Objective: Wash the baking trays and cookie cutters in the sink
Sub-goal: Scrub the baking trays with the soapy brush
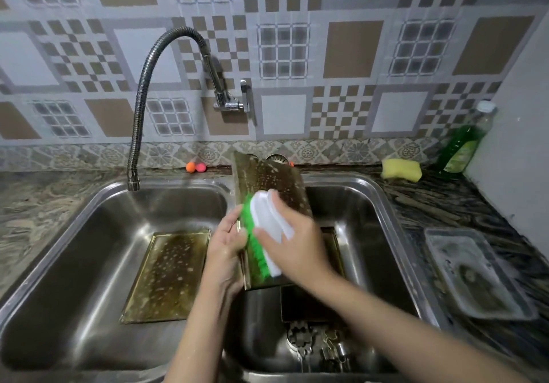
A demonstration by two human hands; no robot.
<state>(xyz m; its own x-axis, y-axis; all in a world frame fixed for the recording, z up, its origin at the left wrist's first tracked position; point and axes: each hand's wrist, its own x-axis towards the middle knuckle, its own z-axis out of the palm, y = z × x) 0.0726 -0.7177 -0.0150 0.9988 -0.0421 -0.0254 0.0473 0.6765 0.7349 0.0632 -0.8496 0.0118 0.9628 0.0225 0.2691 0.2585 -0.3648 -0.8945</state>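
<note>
Over the divider of a double steel sink (pixel 89 213), my left hand (pixel 224 252) grips the left edge of a soapy gold baking tray (pixel 269 177), held tilted on end. My right hand (pixel 292 238) holds a white scrub brush with green bristles (pixel 269 223) pressed against the tray's face. A second soapy gold tray (pixel 169 275) lies flat in the left basin. Another tray (pixel 334 252) lies in the right basin, mostly hidden by my arm. Metal cookie cutters (pixel 318 347) lie in the right basin near its front.
A flexible faucet (pixel 142 94) hangs over the left basin's back edge; no water shows. On the right counter are a yellow sponge (pixel 401 170), a green soap bottle (pixel 463 145) and a clear container of soapy water (pixel 478 272). Two small orange and pink balls (pixel 196 167) sit behind the sink.
</note>
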